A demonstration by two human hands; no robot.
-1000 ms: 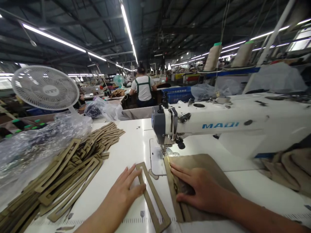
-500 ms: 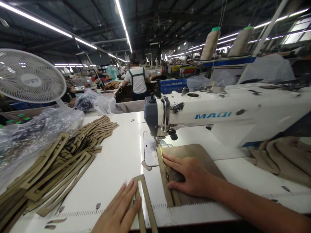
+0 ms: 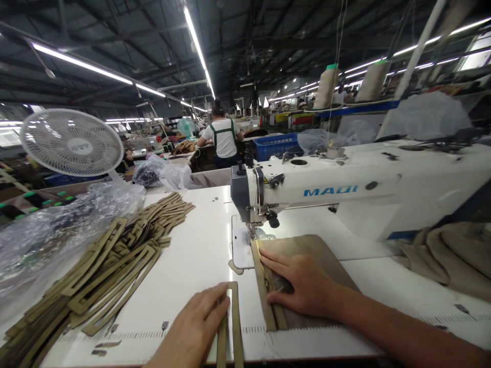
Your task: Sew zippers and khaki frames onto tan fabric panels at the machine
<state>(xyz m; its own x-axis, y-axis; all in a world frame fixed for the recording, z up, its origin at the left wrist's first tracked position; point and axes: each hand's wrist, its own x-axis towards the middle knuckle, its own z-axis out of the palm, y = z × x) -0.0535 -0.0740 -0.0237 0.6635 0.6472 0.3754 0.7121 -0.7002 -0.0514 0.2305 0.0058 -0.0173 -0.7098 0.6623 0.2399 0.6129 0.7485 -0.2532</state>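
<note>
My right hand (image 3: 303, 283) lies flat, fingers spread, on a tan fabric piece (image 3: 307, 250) with a brass zipper (image 3: 261, 260) running under the needle of the white sewing machine (image 3: 345, 191). My left hand (image 3: 195, 327) rests with loosely curled fingers on a tan rectangular frame piece (image 3: 233, 327) at the table's near edge, left of the fabric. It presses the frame rather than gripping it.
A heap of the same tan frame pieces (image 3: 111, 266) covers the left of the white table (image 3: 199, 245), beside clear plastic bags (image 3: 49, 230) and a white fan (image 3: 72, 143). More tan fabric (image 3: 448, 255) lies at right. A person (image 3: 222, 140) stands at a far bench.
My left hand has drawn the frame piece back toward the table's near edge and turned it more upright. My right hand stays on the fabric by the zipper.
</note>
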